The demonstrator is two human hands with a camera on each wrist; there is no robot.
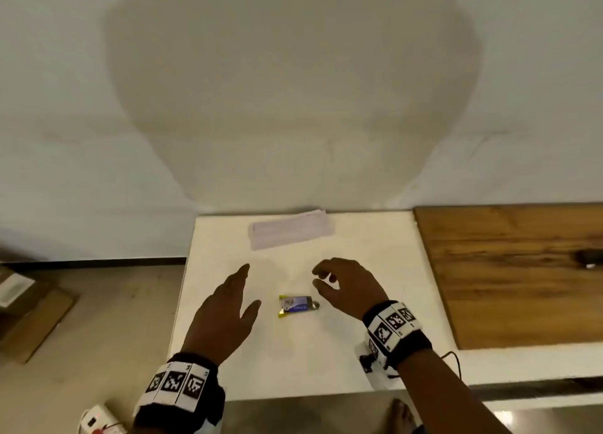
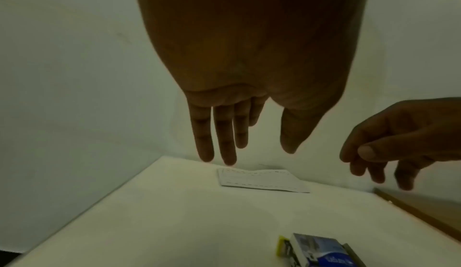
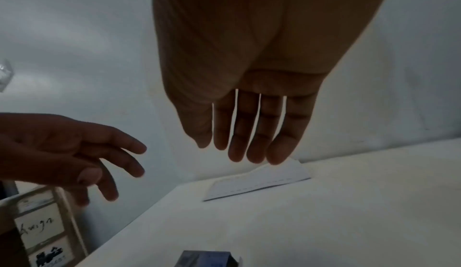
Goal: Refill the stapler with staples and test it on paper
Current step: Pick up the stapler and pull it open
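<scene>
Item: stapler [image 1: 315, 304] with staple box [image 1: 295, 304], lying together on the white worktop [image 1: 375, 270], lower centre of the head view.

Position: the pair sits between the two hands, nearer the bottom of the frame than either set of fingertips. The left hand [image 1: 225, 313] hovers to the left of it, the right hand [image 1: 347, 286] above and to the right. Neither touches it. By judgement the right hand is the nearer, its thumb close over the metal end.

Axis: the long axis runs left to right across the frame, almost level, so a grasp from either side would meet a short end.

Fingers: left fingers [image 2: 224, 133] straight and slightly spread, holding nothing. Right fingers [image 3: 254, 129] relaxed and lightly bent in the head view, thumb apart from them, holding nothing.

Appearance: a small blue and white printed box with yellow-green showing at its left end. A grey metal part projects at its right end, taken to be the stapler, though it is too small to tell for sure.

Also present: folded paper [image 1: 290, 229] at the far edge of the worktop against the wall, centre of the frame, well apart from the hands. It is white with faint printed lines.

Task status, judged: refilling is not yet begun.
</scene>
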